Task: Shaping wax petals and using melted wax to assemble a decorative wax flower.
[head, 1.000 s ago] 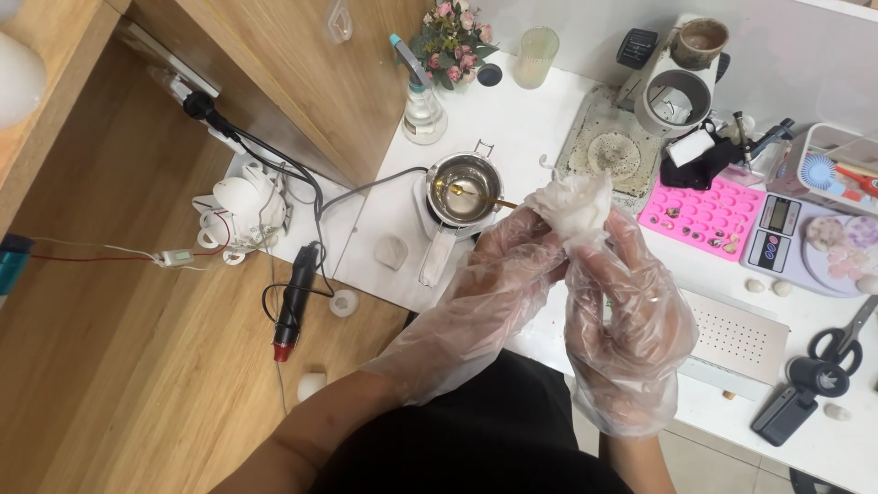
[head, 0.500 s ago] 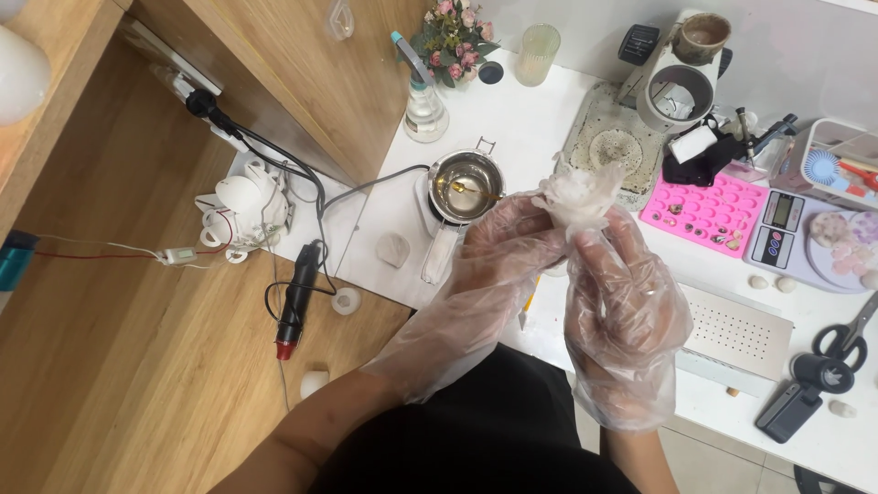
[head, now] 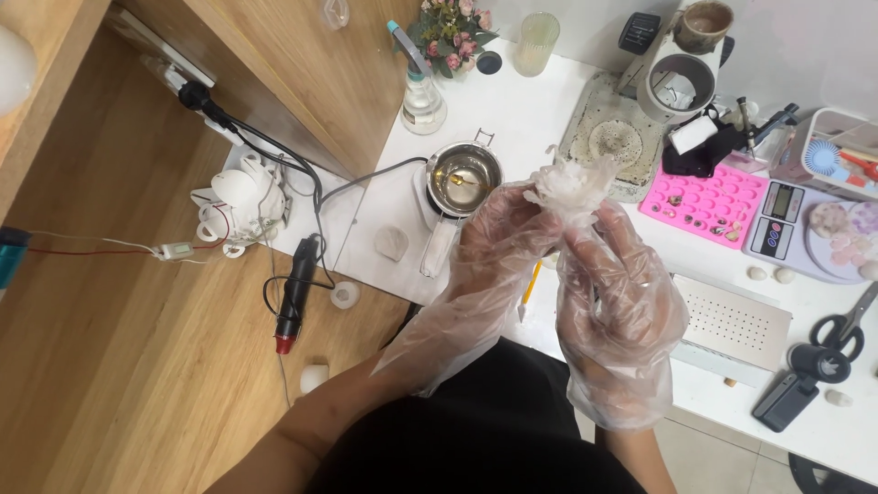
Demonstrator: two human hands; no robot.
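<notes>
Both my hands wear loose clear plastic gloves. My left hand (head: pixel 494 247) and my right hand (head: pixel 617 293) are raised over the white table (head: pixel 549 101) with their fingertips together. Between them they pinch a small crumpled, translucent white piece (head: pixel 569 183). It sits just right of a small steel melting pot (head: pixel 465 176) holding yellowish liquid. A yellow pencil-like stick (head: pixel 530 288) lies on the table under my hands.
A pink silicone mould tray (head: pixel 709 201), a digital scale (head: pixel 786 220), a round grey coaster on a mat (head: pixel 615 139), a white cup stand (head: pixel 681 78), scissors (head: pixel 846 325), a perforated white plate (head: pixel 732 320), a flower pot (head: pixel 453 32), a glass flask (head: pixel 423 101), a black heat tool (head: pixel 294 293).
My hands have drifted slightly down and left while working the white piece at their fingertips. The view has shifted a little. Nothing was let go.
</notes>
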